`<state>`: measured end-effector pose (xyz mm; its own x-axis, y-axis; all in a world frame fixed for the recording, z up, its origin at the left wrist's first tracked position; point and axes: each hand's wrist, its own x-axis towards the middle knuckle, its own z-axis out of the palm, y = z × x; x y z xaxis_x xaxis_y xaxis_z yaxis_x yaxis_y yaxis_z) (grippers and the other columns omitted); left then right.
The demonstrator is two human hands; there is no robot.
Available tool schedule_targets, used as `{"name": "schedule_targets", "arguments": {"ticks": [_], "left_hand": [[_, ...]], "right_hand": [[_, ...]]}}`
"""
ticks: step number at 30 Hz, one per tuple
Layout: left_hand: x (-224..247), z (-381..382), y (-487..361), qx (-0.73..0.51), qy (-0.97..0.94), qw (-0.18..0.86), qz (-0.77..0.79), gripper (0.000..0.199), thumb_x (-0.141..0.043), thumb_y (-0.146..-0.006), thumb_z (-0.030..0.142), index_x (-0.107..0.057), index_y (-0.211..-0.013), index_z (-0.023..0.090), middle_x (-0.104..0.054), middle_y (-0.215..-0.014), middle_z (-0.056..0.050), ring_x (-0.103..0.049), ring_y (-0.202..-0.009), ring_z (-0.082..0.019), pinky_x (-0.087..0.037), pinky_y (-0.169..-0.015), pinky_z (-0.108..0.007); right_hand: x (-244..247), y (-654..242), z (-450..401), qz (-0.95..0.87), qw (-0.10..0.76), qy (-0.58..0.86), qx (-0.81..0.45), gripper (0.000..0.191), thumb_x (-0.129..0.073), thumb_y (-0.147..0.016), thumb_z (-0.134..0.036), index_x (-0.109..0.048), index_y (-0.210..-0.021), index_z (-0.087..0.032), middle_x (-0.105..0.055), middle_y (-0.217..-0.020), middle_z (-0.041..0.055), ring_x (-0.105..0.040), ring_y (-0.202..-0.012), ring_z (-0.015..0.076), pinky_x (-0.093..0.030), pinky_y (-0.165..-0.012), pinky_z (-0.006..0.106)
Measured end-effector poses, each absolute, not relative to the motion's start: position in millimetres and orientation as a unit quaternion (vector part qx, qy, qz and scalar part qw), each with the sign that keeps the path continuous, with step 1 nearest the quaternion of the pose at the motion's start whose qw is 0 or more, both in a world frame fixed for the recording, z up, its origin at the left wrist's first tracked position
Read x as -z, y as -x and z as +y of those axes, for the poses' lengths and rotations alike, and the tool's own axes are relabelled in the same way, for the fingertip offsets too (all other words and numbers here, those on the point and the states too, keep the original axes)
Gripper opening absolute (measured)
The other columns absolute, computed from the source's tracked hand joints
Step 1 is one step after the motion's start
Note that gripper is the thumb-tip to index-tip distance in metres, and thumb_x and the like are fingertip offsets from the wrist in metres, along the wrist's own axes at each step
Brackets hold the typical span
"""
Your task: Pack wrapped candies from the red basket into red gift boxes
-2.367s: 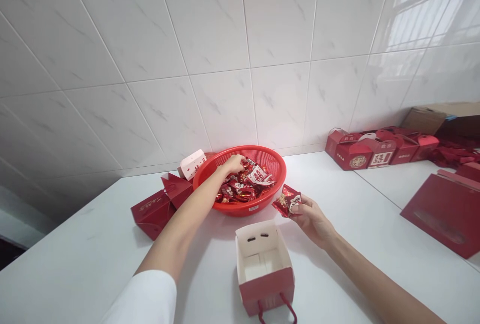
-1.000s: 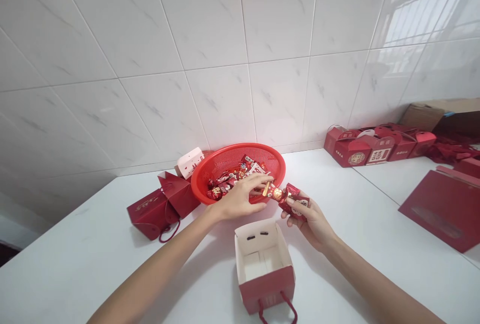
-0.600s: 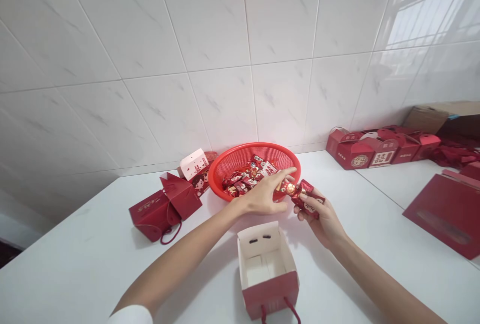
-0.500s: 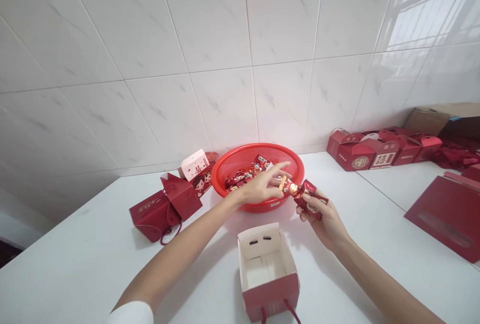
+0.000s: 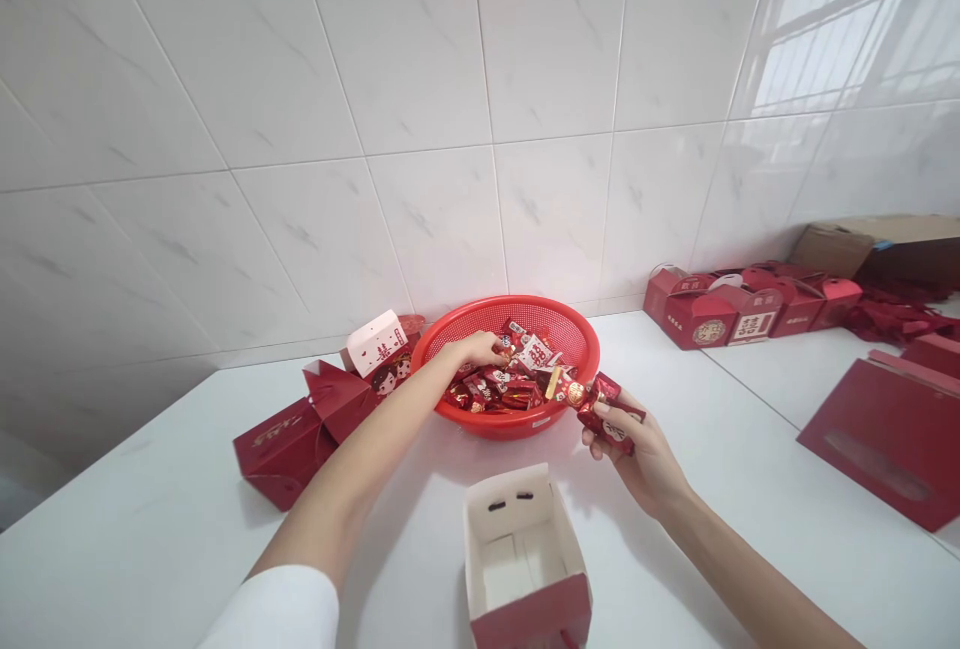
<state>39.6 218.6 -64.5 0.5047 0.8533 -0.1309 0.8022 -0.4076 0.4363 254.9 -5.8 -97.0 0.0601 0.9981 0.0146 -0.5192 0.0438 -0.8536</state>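
Observation:
A red plastic basket [image 5: 517,424] holds a heap of red-wrapped sweets [image 5: 517,384]. My left hand [image 5: 481,349] reaches into its back left part, fingers curled down onto the wrappers; what they pinch is too small to make out. Right of the basket, my right hand [image 5: 637,444] grips several wrapped sweets [image 5: 611,419], one with a gold round piece and a yellow end pointing over the rim. Nearer to me stands an open red box [image 5: 532,614] with a white inside and no sweets in it.
Red boxes [image 5: 289,444] and a pink-topped box [image 5: 377,342] lie left of the basket. Along the tiled wall at the right stand several red gift boxes [image 5: 754,319] and a cardboard carton [image 5: 832,247]. A flat red box [image 5: 885,439] rests on the right of the white table [image 5: 720,529].
My left hand has moved away from the sweets in my right hand, back and left into the basket, and its fingers have curled. My right hand still holds its sweets.

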Motion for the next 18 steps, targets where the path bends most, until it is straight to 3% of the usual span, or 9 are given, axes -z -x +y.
{"name": "schedule_targets", "arguments": {"ticks": [6, 12, 18], "left_hand": [[70, 218, -38, -0.074, -0.839, 0.229, 0.489, 0.011, -0.073, -0.057, 0.024, -0.063, -0.058, 0.020, -0.061, -0.055, 0.002, -0.058, -0.058, -0.017, -0.042, -0.059, -0.026], [59, 214, -32, -0.211, -0.821, 0.245, 0.471, 0.018, -0.070, -0.058, 0.018, -0.067, -0.076, 0.019, -0.071, -0.079, -0.001, -0.064, -0.076, -0.019, -0.049, -0.071, -0.028], [48, 199, -27, -0.338, -0.787, 0.278, 0.436, 0.027, -0.068, -0.069, 0.029, -0.065, -0.093, 0.015, -0.072, -0.101, -0.007, -0.066, -0.094, -0.020, -0.052, -0.090, -0.035]], "right_hand": [[95, -255, -6, -0.348, 0.633, 0.351, -0.596, 0.035, -0.084, -0.066, -0.037, -0.068, -0.090, -0.019, -0.064, -0.070, 0.0004, -0.061, -0.056, 0.0143, -0.043, -0.047, 0.024], [94, -255, -7, -0.359, 0.630, 0.354, -0.591, 0.035, -0.083, -0.066, -0.038, -0.068, -0.092, -0.019, -0.065, -0.071, 0.0005, -0.061, -0.056, 0.0144, -0.043, -0.047, 0.024], [93, -256, -7, -0.355, 0.634, 0.354, -0.588, 0.032, -0.084, -0.064, -0.037, -0.068, -0.085, -0.019, -0.064, -0.069, 0.0000, -0.060, -0.056, 0.0147, -0.042, -0.047, 0.025]]}}
